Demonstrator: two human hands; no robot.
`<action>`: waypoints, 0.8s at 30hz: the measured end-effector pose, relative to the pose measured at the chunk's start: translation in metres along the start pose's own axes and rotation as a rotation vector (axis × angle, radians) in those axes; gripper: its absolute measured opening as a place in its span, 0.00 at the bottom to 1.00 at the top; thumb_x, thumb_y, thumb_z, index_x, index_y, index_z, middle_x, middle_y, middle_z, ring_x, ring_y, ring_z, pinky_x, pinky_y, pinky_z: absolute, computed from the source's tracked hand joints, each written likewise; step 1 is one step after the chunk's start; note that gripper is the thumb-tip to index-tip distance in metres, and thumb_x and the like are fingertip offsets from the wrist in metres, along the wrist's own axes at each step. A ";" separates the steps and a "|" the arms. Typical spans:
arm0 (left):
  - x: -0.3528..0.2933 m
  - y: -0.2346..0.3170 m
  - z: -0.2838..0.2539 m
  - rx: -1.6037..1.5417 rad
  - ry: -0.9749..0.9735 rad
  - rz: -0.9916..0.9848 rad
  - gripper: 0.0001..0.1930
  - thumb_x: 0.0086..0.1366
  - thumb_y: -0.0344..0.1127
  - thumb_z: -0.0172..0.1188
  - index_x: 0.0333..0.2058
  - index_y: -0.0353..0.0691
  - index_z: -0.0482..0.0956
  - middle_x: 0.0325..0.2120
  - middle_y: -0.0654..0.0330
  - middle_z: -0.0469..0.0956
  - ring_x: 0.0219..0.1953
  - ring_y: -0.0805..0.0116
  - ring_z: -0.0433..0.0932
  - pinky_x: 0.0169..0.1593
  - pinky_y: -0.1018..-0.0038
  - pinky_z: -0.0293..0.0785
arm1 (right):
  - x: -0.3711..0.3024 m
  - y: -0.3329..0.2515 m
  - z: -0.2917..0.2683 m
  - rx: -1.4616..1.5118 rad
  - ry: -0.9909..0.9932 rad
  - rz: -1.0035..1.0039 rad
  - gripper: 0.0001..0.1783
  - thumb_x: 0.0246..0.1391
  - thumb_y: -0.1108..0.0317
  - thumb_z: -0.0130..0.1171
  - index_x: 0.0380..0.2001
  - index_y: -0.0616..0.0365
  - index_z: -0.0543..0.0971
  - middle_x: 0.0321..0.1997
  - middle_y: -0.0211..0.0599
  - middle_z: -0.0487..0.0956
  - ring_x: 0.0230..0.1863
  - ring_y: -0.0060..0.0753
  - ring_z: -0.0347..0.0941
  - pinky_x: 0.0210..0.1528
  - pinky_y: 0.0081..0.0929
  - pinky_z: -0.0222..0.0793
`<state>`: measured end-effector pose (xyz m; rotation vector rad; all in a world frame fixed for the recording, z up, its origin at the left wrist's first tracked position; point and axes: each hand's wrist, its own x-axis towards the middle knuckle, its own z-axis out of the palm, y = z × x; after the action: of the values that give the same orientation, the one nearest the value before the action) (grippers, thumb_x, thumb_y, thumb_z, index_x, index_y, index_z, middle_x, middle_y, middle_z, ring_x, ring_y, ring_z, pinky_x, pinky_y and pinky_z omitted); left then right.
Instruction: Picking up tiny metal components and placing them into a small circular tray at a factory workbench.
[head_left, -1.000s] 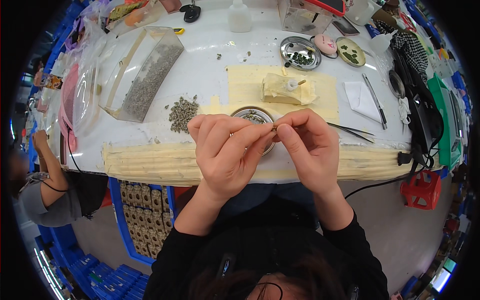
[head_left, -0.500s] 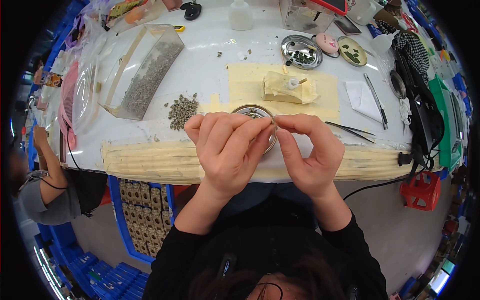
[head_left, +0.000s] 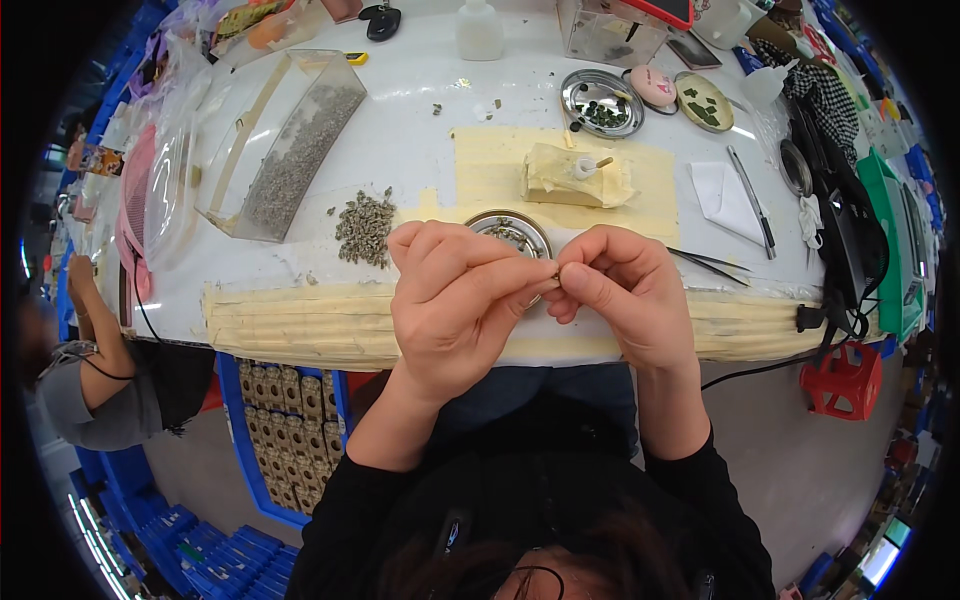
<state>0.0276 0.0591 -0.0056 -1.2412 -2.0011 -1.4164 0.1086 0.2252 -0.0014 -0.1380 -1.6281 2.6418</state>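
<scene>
My left hand [head_left: 455, 300] is pinched, its fingertips meeting those of my right hand [head_left: 630, 295], which is pinched too. Between them is a tiny piece, too small to name. Just behind the fingertips lies a round metal dish [head_left: 545, 240] with small bits in it, partly covered by my left hand. A loose pile of small grey-green pieces [head_left: 364, 228] sits left of my hands. Dark tweezers [head_left: 710, 262] rest on the table right of my right hand. Beyond the dish stands a tape-wrapped block [head_left: 575, 178] with a small stick on top.
A clear bin [head_left: 300, 150] holds many grey pieces at the left. Farther back are a metal dish of dark green bits [head_left: 603, 103], a pale lid with green pieces [head_left: 705, 102] and a white bottle [head_left: 480, 32]. A red stool [head_left: 842, 382] stands below right; another person [head_left: 90, 370] sits at the left.
My right hand has turned and its fingers have curled in, closing on the tiny piece at the left fingertips. Both hands have shifted slightly nearer to me, uncovering more of the dish.
</scene>
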 end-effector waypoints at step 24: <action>-0.002 0.000 0.002 0.139 0.094 0.015 0.12 0.45 0.29 0.73 0.32 0.45 0.84 0.26 0.71 0.77 0.30 0.71 0.71 0.43 0.72 0.55 | -0.001 0.010 0.019 -0.536 0.210 -0.520 0.08 0.51 0.79 0.65 0.36 0.64 0.80 0.33 0.36 0.81 0.32 0.26 0.78 0.34 0.22 0.74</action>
<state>0.0293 0.0603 -0.0080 -1.1072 -1.9856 -1.2800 0.1076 0.2036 -0.0015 0.0004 -1.9274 1.7243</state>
